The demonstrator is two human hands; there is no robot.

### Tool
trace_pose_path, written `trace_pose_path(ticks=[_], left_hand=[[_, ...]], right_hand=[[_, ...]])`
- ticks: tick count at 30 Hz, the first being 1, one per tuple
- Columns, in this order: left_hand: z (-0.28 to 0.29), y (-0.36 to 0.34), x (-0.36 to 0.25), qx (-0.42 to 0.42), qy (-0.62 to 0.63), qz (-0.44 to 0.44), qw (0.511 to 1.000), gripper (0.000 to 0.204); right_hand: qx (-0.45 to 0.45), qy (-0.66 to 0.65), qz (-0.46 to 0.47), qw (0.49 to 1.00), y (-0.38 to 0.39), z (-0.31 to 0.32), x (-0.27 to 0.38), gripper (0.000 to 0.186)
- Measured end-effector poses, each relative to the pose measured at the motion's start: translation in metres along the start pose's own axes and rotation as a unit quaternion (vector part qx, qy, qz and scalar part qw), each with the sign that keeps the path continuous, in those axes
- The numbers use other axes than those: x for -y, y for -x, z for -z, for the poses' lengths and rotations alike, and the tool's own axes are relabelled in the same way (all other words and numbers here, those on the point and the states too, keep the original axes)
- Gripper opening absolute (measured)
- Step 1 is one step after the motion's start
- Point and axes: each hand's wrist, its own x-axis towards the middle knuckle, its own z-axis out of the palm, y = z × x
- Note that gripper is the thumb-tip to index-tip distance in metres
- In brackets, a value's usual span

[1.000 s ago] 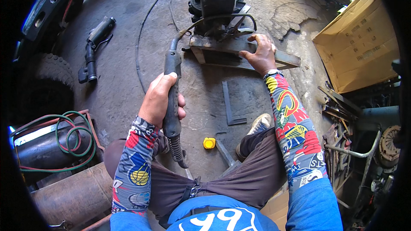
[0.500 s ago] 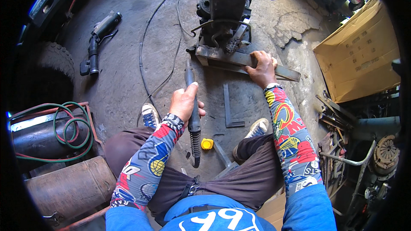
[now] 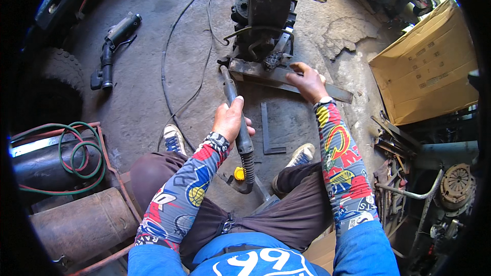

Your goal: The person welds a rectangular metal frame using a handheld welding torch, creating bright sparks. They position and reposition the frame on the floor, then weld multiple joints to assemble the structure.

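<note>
My left hand (image 3: 230,122) is wrapped around the black handle of a welding torch (image 3: 245,145), which has a spring-like sleeve at its lower end. The torch's far tip points at the left end of a steel bar (image 3: 255,73). This bar lies crosswise at the foot of a heavy dark bench vise (image 3: 271,10). Over the bar's right half is my right hand (image 3: 309,83), open, thumb and forefinger apart, with nothing visible in it. Whether it still touches the bar is hard to see. An L-shaped steel square (image 3: 266,133) lies on the floor between my feet.
A yellow tape measure (image 3: 239,174) is beside the torch's sleeve. Dark cables (image 3: 164,66) run along the floor at left, near a black hose-like part (image 3: 107,61). Gas cylinders (image 3: 84,222) with green and red hoses stand left. A cardboard sheet (image 3: 422,66) and scrap metal are right.
My right hand has loosened its grip on the steel bar and its fingers have lifted. The torch in my left hand has tilted, its lower end swinging right and its tip nearing the bar's end.
</note>
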Motion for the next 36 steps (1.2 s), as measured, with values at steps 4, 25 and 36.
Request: trace_pose_path(ticks=[4, 25, 36], left_hand=[[0.002, 0.003, 0.003, -0.004, -0.011, 0.006, 1.000, 0.051], [-0.011, 0.003, 0.017, -0.024, 0.019, 0.010, 0.999, 0.054], [0.000, -0.003, 0.013, -0.024, 0.060, 0.067, 0.996, 0.058]], right_hand=[[-0.087, -0.289, -0.135, 0.944, -0.036, 0.007, 0.015, 0.087], [0.096, -0.806, -0.254, 0.526, -0.082, -0.025, 0.034, 0.039], [-0.237, -0.679, -0.218, 0.660, -0.046, -0.040, 0.054, 0.089]])
